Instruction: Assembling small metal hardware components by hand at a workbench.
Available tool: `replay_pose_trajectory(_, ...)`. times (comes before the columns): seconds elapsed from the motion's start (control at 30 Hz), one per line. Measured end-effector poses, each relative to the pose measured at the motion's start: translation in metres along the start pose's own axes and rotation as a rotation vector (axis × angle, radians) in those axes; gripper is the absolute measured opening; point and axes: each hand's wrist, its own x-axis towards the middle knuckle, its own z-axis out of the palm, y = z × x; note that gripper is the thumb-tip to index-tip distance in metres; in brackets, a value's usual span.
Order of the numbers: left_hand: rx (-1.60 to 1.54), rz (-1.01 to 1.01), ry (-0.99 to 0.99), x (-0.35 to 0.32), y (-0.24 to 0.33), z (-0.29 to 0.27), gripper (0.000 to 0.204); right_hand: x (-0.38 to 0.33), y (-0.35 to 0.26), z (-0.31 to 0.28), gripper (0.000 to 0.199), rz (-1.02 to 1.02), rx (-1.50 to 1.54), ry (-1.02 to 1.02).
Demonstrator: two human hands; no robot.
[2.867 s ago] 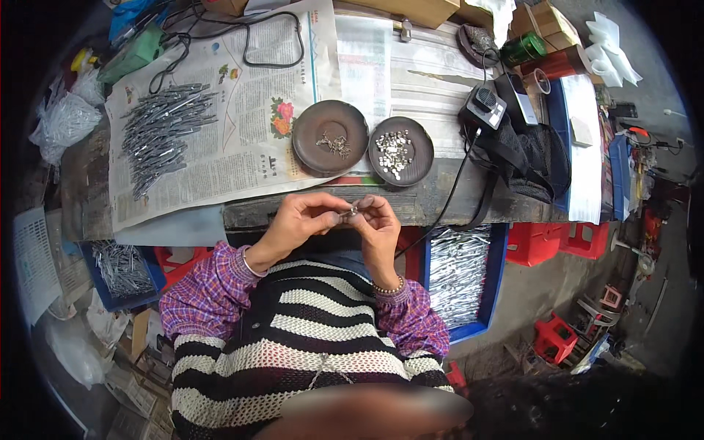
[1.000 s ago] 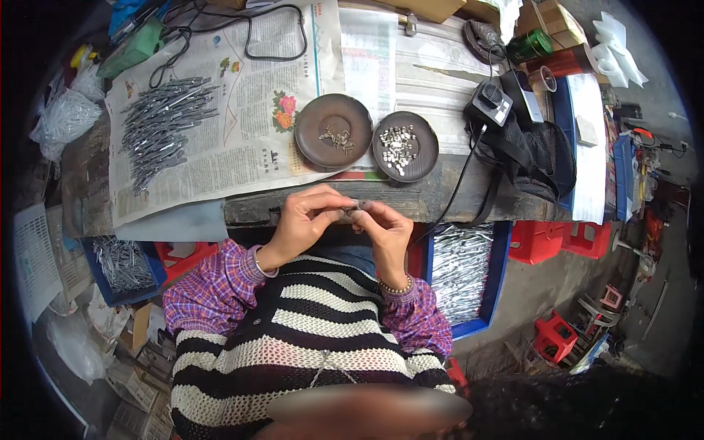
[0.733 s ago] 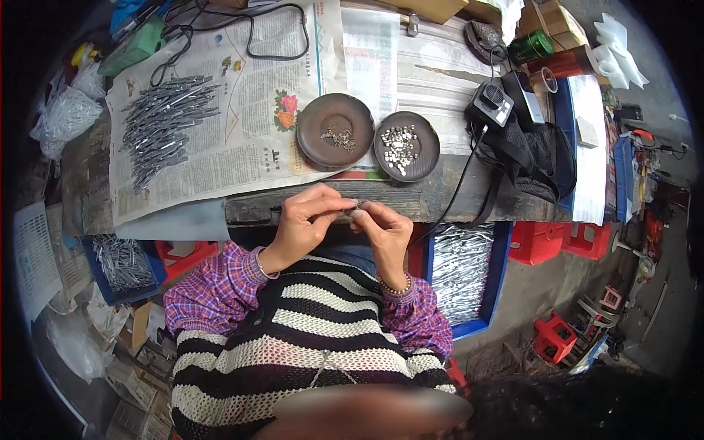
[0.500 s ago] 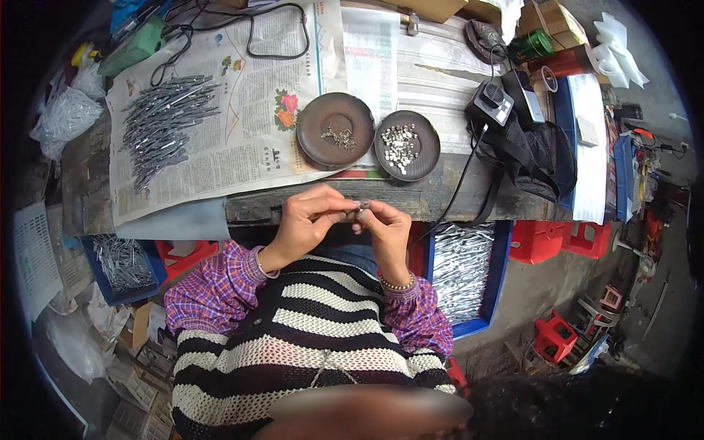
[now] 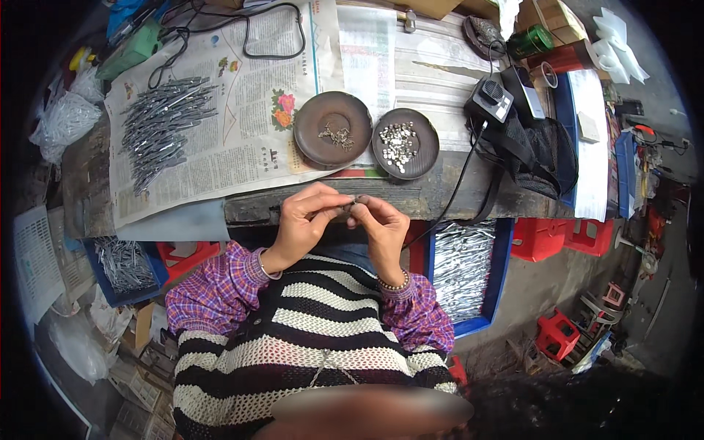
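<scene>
A cluttered wooden workbench (image 5: 440, 202) ran across the upper part of the view, most of it covered by spread newspaper (image 5: 235, 139), with bins and red stools on the concrete floor below.

At the far left a clear bag of small parts (image 5: 62, 121) sat at the bench end, and next to it a heap of thin grey metal rods (image 5: 158, 128) lay on the newspaper. Under the bench on that side a blue bin of more rods (image 5: 121, 264) stood on the floor.

Nearer the middle, two dark round dishes sat side by side: the left dish (image 5: 332, 130) held a few tangled little metal bits, the right dish (image 5: 405, 144) a cluster of small shiny pieces.

Just below the dishes, in front of the bench edge, the left hand (image 5: 304, 224) was closed in a pinch on one end of a small metal piece (image 5: 352, 207), fingers curled over it. The right hand (image 5: 381, 227) met it from the other side, thumb and forefinger pinched on the same piece, so the two hands touched at the fingertips. The piece was too small to make out in shape.

Judged from this, the fitting would go best with the left hand held steady as an anchor while the right did the fine turning or pressing, kept close over the lap so a dropped part stayed recoverable.

To the right, a black cable ran to a small grey box (image 5: 493, 99), and a blue bin of bright rods (image 5: 462, 268) stood under the bench.
</scene>
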Motion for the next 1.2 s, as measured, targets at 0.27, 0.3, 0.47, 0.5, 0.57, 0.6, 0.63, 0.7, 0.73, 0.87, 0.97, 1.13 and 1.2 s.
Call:
replay_pose_trajectory(0.27, -0.135, -0.086, -0.003, -0.003, 0.000, 0.004, 0.024, -0.001, -0.002, -0.002, 0.011, 0.038, 0.021, -0.052)
replay_pose_trajectory(0.3, -0.154, -0.116, -0.013, -0.004, 0.001, 0.004, 0.025, -0.002, 0.000, -0.002, 0.011, 0.011, 0.026, -0.043)
replay_pose_trajectory(0.47, -0.142, -0.129, -0.002, -0.005, 0.000, 0.006, 0.026, -0.004, 0.003, 0.000, 0.010, -0.096, -0.033, -0.007)
replay_pose_trajectory(0.5, -0.124, -0.121, 0.000, -0.005, -0.001, 0.005, 0.027, -0.004, 0.001, 0.001, 0.010, -0.133, -0.077, -0.015)
replay_pose_trajectory(0.57, -0.125, -0.124, 0.000, -0.005, -0.002, 0.005, 0.027, -0.004, 0.000, 0.002, 0.010, -0.168, -0.121, -0.022)
replay_pose_trajectory(0.6, -0.125, -0.127, -0.001, -0.006, -0.002, 0.005, 0.027, -0.004, 0.000, 0.002, 0.011, -0.165, -0.135, -0.029)
replay_pose_trajectory(0.63, -0.124, -0.127, 0.000, -0.005, -0.002, 0.005, 0.027, -0.004, -0.001, 0.002, 0.012, -0.161, -0.148, -0.035)
replay_pose_trajectory(0.7, -0.150, -0.139, 0.000, -0.005, -0.003, 0.006, 0.027, -0.003, -0.002, 0.001, 0.013, -0.154, -0.158, -0.049)
replay_pose_trajectory(0.73, -0.150, -0.140, 0.000, -0.005, -0.004, 0.006, 0.027, -0.002, -0.003, 0.000, 0.014, -0.147, -0.168, -0.064)
replay_pose_trajectory(0.87, -0.146, -0.139, 0.001, -0.006, -0.005, 0.007, 0.026, -0.001, 0.001, -0.002, 0.015, -0.048, -0.037, -0.078)
replay_pose_trajectory(0.97, -0.162, -0.128, 0.009, -0.006, -0.008, 0.008, 0.025, 0.000, 0.005, -0.004, 0.014, -0.052, -0.004, -0.091)
replay_pose_trajectory(1.13, -0.168, -0.138, -0.006, -0.006, -0.008, 0.008, 0.023, 0.006, 0.000, -0.014, 0.012, -0.283, -0.444, -0.193)
replay_pose_trajectory(1.2, -0.176, -0.119, -0.016, -0.006, -0.008, 0.008, 0.022, 0.008, -0.005, -0.017, 0.010, -0.265, -0.473, -0.206)
